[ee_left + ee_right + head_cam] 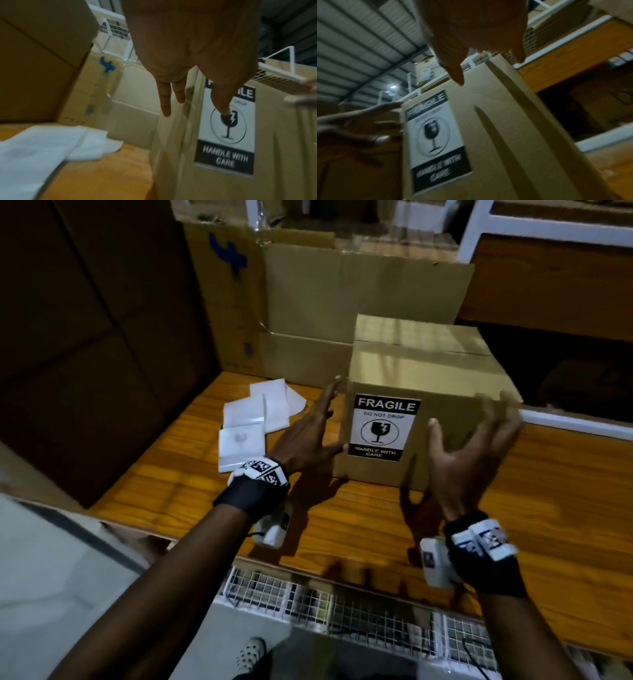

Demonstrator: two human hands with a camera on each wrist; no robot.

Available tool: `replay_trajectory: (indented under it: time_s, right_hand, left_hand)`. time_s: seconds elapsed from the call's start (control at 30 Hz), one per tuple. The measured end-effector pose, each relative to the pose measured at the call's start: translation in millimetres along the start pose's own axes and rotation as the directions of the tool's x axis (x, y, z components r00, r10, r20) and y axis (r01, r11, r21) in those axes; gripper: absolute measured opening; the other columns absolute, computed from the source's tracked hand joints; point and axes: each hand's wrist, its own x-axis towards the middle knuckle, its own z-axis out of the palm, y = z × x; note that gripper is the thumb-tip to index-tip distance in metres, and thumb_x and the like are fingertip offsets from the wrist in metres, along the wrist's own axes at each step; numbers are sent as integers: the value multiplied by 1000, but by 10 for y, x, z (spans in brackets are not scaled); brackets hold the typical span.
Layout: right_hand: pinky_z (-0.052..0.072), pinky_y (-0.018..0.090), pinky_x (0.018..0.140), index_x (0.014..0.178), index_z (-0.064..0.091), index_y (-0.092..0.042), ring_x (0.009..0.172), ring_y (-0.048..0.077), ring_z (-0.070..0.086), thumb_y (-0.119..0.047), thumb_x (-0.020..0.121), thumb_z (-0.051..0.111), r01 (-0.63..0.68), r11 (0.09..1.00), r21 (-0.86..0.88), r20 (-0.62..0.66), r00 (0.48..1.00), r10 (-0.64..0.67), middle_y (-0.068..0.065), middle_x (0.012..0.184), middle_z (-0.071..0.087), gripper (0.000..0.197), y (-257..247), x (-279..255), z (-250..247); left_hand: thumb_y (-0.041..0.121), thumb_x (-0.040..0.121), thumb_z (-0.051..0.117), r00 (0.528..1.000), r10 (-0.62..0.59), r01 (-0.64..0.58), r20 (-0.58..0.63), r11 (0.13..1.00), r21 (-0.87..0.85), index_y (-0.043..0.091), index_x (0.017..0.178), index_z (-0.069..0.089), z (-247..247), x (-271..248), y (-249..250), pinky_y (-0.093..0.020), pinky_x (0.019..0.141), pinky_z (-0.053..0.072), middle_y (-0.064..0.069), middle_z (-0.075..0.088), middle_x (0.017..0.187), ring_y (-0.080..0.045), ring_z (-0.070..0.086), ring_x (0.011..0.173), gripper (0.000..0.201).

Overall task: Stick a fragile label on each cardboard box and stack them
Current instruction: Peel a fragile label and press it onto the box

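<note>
A closed cardboard box (431,378) stands on the wooden table (212,508). A black-and-white FRAGILE label (383,428) is stuck on its near face, also seen in the wrist views (226,129) (435,142). My left hand (315,429) is open beside the box's left edge, fingers spread, thumb near the label's lower corner. My right hand (476,440) is open with spread fingers in front of the box's right near corner. Neither hand grips the box. White label sheets (253,419) lie scattered on the table to the left (39,146).
Larger cardboard boxes stand behind (363,289) and at the left (85,337), one marked in blue (229,254). A white shelf frame (513,231) rises at the back right. A wire mesh panel (342,601) runs below the table's near edge.
</note>
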Motion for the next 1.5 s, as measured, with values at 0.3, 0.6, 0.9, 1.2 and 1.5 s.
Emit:
replay_trajectory:
  time_s: [0.3,0.6,0.9,1.2,1.5]
  right_hand:
    - [55,40,85,132,55,-19,113,18,55,-38,90,69,1,978,208,713,685,-152,-1,132,48,49,-1102,-1095,1277]
    - [20,57,119,157,9,-37,153,34,6,-80,72,63,11,983,-185,939,297,173,5,167,-1,110,-1692,-1022,2880]
    - [21,53,117,155,23,-38,150,33,14,-70,75,66,112,951,-287,946,189,263,8,165,11,96,-1656,-1225,2940]
    - [27,43,118,154,26,-42,151,24,15,-62,76,74,187,963,-194,979,98,179,0,166,12,94,-1052,-1328,1645]
    - [30,39,117,152,33,-39,147,24,27,-30,77,83,337,905,-261,958,-24,285,-2,163,24,90,-106,-958,212]
  left_hand:
    - [40,76,79,927,-357,373,-110,907,195,27,143,41,-658,-1003,-1346,-40,92,52,-2,54,140,-26,57,121,77]
    - [47,82,54,909,-407,417,-93,895,158,27,126,60,-1389,-1110,-2111,-39,83,55,2,70,117,-18,67,106,48]
    - [53,80,53,918,-394,393,-32,903,175,32,116,65,-1445,-904,-2319,-39,84,55,7,71,114,-15,67,105,44]
    - [38,84,67,962,-263,244,68,948,205,29,118,64,-923,-699,-1923,-40,83,54,5,71,115,-25,65,107,35]
    - [32,87,64,981,-166,149,99,976,160,31,130,52,-121,-540,-1379,-35,94,52,12,59,133,-9,59,119,44]
